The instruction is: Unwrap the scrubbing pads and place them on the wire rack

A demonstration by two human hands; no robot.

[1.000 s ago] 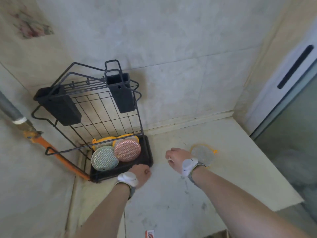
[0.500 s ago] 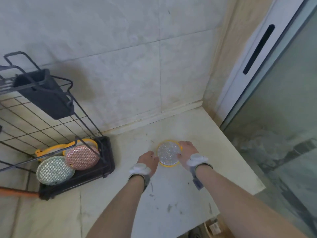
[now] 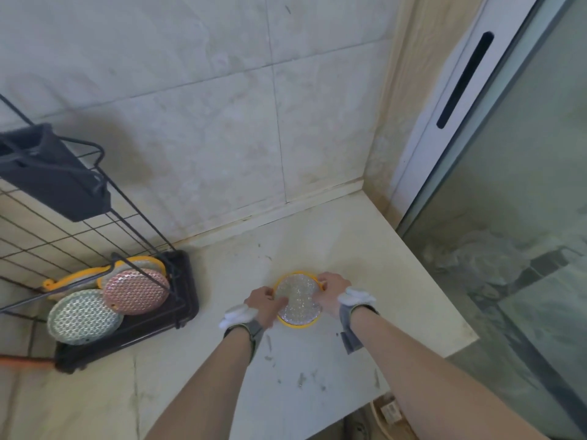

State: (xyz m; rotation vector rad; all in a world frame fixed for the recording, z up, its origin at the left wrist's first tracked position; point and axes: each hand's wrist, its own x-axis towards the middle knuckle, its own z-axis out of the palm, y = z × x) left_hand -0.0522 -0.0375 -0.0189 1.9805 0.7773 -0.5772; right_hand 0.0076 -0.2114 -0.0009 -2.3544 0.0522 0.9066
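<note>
Both hands (image 3: 265,304) (image 3: 330,292) around flat round pad (image 3: 298,301)

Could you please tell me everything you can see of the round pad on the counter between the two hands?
The pad is a flat disc with a glittery silver face and a yellow rim, the rim looking like plastic or foam. It lies face up on the pale counter, right of the wire rack. The left hand overlaps its left edge, fingers on the face; the right hand touches its upper right rim. Whether a wrapper covers it I cannot tell.
</note>
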